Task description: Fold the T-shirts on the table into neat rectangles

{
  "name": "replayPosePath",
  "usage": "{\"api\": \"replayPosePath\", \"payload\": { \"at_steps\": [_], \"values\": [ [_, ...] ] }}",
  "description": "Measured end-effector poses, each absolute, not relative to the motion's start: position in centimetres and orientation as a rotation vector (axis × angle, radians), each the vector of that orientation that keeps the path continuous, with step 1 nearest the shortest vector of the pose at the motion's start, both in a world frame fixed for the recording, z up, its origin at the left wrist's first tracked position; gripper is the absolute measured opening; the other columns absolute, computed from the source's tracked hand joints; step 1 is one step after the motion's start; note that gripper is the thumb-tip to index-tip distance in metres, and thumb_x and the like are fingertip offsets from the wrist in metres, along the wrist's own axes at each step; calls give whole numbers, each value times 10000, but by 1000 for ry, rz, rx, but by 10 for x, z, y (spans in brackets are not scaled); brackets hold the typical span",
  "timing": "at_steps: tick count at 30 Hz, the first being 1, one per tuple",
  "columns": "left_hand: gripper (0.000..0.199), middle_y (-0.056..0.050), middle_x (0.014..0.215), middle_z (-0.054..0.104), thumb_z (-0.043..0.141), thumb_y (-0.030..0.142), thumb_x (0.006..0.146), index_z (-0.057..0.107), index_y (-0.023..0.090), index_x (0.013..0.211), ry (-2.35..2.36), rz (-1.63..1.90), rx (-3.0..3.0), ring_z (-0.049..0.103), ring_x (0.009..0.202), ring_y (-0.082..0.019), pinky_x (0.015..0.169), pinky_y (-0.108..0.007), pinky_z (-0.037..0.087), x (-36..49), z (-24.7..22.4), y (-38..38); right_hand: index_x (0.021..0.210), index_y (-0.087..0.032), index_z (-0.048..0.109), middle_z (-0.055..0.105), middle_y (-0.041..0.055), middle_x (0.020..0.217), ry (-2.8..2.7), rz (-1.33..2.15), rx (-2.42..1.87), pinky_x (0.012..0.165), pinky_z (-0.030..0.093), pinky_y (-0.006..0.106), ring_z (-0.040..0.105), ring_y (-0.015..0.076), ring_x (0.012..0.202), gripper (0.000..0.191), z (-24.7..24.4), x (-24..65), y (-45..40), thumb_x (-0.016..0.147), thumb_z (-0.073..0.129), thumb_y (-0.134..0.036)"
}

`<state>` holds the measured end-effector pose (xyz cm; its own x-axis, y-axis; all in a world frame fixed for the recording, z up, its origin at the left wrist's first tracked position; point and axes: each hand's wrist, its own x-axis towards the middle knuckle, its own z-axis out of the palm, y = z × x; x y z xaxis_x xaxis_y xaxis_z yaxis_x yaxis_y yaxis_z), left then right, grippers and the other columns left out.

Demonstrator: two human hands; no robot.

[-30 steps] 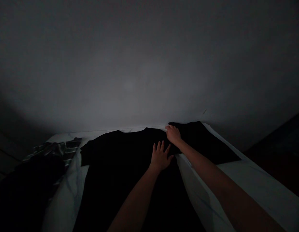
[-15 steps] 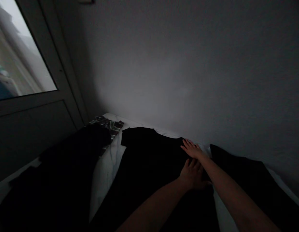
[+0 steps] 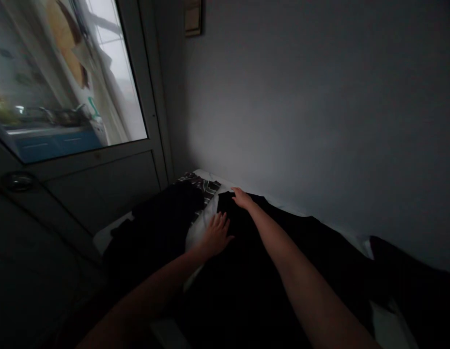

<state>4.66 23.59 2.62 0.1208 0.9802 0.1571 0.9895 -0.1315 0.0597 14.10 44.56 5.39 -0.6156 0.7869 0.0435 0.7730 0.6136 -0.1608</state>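
A black shirt [image 3: 268, 252] lies spread out on a white, faintly veined surface [image 3: 201, 230]. My left hand [image 3: 215, 235] is at the shirt's left edge, fingers spread, holding nothing. Farther back, my right hand [image 3: 241, 198] rests by the shirt's upper left corner, near the wall, with its fingers extended and nothing in them. Left of the shirt lies a heap of dark cloth [image 3: 155, 228], and a striped patterned cloth [image 3: 210, 188] shows behind it. Another black cloth [image 3: 406, 261] is at the right.
A grey wall [image 3: 301, 106] rises behind the surface. At the left stands a door [image 3: 119, 167] with a glass pane and a round metal knob [image 3: 19, 181]. Blue cabinets [image 3: 61, 143] show through the pane. A small frame [image 3: 193, 18] hangs on the wall.
The view has turned left, showing more of the door. Both hands have moved from the shirt's right shoulder area to its left side and are now farther apart.
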Motion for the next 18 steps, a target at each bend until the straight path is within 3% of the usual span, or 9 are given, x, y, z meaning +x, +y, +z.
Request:
{"api": "replayPosePath", "payload": {
  "at_steps": [4, 7, 10, 14, 18],
  "values": [
    [487, -191, 1415, 519, 536, 376, 923, 529, 120, 1337, -2279, -193, -2090, 490, 1306, -325, 1049, -451, 430, 39, 35, 167, 1415, -113, 472, 565, 162, 1388, -2675, 350, -1269, 1041, 416, 308, 555, 214, 1246, 659, 43, 97, 435, 768, 572, -35],
    [353, -165, 1194, 638, 565, 362, 896, 612, 138, 1165, -2464, -148, -1988, 601, 1113, -309, 929, -427, 493, 44, 44, 130, 1202, -148, 657, 705, 108, 1156, -2622, 444, -1268, 927, 477, 271, 657, 211, 1047, 498, 44, 93, 434, 717, 619, -43],
    [240, -125, 1074, 663, 529, 320, 904, 646, 157, 1036, -2588, -112, -1977, 620, 1052, -289, 903, -410, 494, 48, 51, 114, 989, -163, 740, 740, 75, 1012, -2522, 459, -1282, 873, 480, 234, 671, 190, 956, 331, 53, 109, 438, 711, 608, -41],
    [170, -89, 1094, 655, 506, 196, 861, 636, 183, 971, -2554, -217, -2076, 591, 1092, -252, 961, -372, 460, 57, 53, 104, 1048, -132, 734, 707, 112, 1126, -2279, 361, -1382, 952, 445, 266, 625, 205, 1069, 403, 71, 160, 448, 720, 526, -23],
    [318, -40, 1090, 665, 454, 77, 805, 575, 231, 1056, -2463, -240, -2321, 624, 1016, -195, 875, -302, 480, 77, 54, 88, 998, -133, 744, 734, 68, 1059, -2116, 346, -1463, 927, 455, 254, 639, 175, 1026, 462, 77, 228, 452, 692, 429, 12]
  ]
}}
